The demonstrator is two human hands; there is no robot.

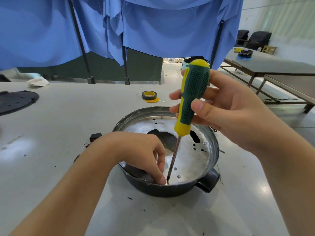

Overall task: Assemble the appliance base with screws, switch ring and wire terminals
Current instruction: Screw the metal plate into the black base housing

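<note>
Your right hand [226, 108] grips the knobbly green-and-yellow screwdriver [190, 97], its steel tip at the round metal base's [192, 160] near rim. Your left hand [144, 150] pinches a small screw [167, 183] there.

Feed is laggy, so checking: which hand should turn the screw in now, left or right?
Right. The right hand already grips the screwdriver, its tip on the screw near the appliance base rim. The left hand has its fingertips down at the screw, apparently steadying it.
</note>
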